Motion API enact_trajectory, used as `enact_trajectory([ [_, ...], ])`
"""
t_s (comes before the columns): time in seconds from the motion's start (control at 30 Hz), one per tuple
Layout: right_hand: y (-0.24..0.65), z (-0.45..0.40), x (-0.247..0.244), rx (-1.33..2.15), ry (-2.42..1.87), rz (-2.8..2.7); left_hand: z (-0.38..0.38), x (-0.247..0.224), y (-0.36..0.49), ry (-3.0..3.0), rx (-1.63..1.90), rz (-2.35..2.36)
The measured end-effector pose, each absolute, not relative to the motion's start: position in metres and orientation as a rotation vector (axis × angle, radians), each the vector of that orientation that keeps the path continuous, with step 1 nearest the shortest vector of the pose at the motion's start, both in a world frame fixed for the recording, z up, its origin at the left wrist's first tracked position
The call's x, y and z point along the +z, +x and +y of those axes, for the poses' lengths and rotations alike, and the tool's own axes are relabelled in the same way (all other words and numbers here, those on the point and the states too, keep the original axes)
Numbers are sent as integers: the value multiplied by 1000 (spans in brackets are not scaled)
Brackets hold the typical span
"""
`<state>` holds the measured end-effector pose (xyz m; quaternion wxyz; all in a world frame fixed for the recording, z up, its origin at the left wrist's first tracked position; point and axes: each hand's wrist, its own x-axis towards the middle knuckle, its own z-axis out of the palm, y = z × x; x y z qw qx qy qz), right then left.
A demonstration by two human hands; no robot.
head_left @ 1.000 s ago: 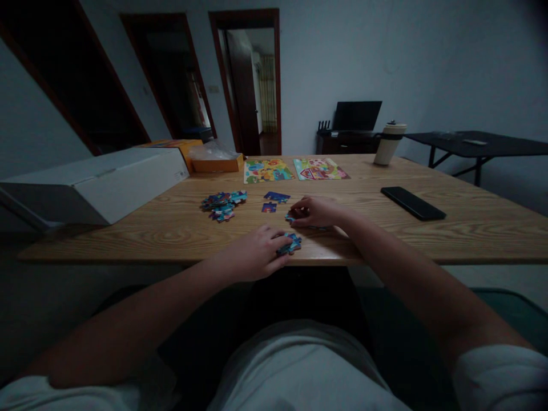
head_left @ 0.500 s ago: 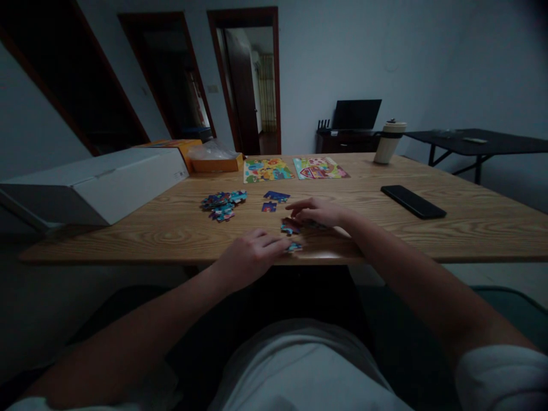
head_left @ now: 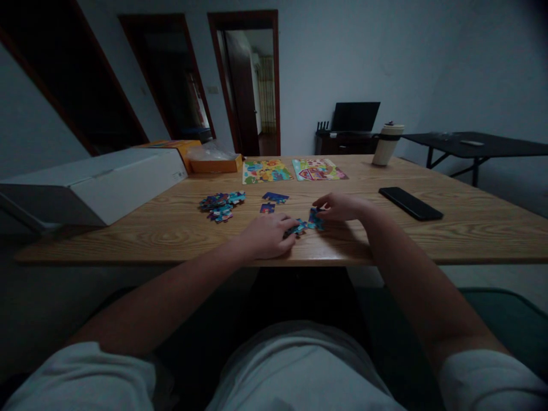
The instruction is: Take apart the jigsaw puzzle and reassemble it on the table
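My left hand (head_left: 272,235) rests on the wooden table with thumb and fingers curled round a few blue jigsaw puzzle pieces (head_left: 301,226). Just to the right, my right hand (head_left: 340,206) has its fingers closed at the edge of more puzzle pieces (head_left: 315,220), dark blue and teal. These two small groups lie close together between my hands. Beyond my left hand are a single purple piece with an orange patch (head_left: 268,208) and a joined strip of dark blue pieces (head_left: 275,197). A loose heap of puzzle pieces (head_left: 220,204) lies farther left.
Two colourful picture boards (head_left: 268,170) lie flat at the back. On the left stand a long white box (head_left: 128,180) and an orange box tray (head_left: 217,165) with clear plastic. A black phone (head_left: 410,203) and a beige cup (head_left: 386,149) are on the right.
My left hand has moved forward and right onto the blue pieces. My right hand has shifted right, and pieces it covered now show beside its fingertips. The pieces near me are gathered closer.
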<state>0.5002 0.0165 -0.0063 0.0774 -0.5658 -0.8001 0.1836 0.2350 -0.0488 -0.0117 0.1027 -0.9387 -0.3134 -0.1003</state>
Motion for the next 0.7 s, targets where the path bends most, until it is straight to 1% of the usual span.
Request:
enact_trajectory([
  [0.13, 492, 16, -8, 339, -1854, -2348, -48, -13, 233, -2840, -328, -935],
  [0.27, 491, 17, -6, 292, -1947, -2387, -43, -19, 233, -2889, -427, -941],
  [0.43, 498, 23, -8, 436, -1931, -2342, -41, -27, 232, -2887, -549, -991],
  [0.7, 503, 28, -14, 757, -1714, -2056, -41, -27, 233, -2911, -552, -983],
])
